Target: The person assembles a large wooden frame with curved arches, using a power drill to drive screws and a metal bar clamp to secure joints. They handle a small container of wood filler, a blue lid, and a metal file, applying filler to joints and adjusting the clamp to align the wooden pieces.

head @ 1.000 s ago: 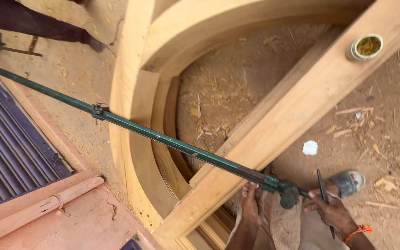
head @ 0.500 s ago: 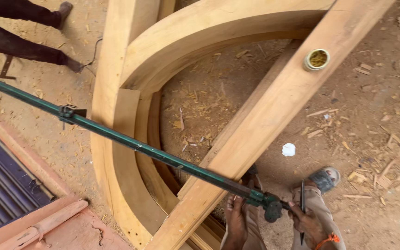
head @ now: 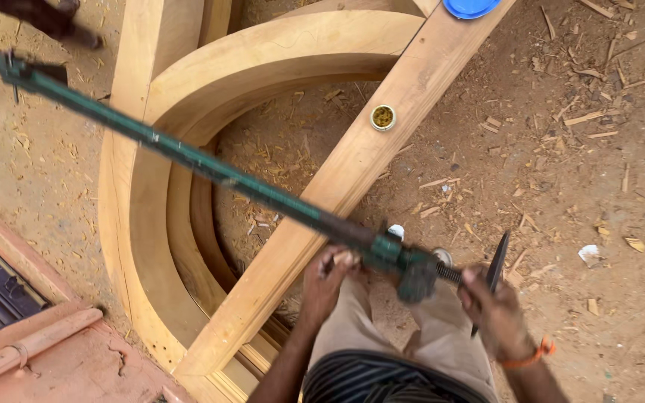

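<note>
While the green bar clamp (head: 188, 157) lay diagonally across the frame, running from 10 o'clock down to its head near 5 o'clock, both hands were closed on that lower end. The left hand (head: 328, 277) was curled around the bar just behind the clamp head (head: 404, 267), apparently to steady it against the straight timber rail (head: 352, 164). The right hand (head: 496, 313) gripped the dark turning handle (head: 493, 272) at the screw end, fingers wrapped shut around it, a position suited to turning the screw. The clamp spanned the curved wooden arch frame (head: 210, 75), which rested on bare, chip-strewn ground (head: 576, 149). One small round tin (head: 383, 117), open, sat on the rail toward 12 o'clock; its contents looked yellowish, kind not determinable. A blue round lid (head: 470, 6) lay on the rail at the top edge, mostly cut off. An orange band (head: 535, 352) circled the right wrist.
</note>
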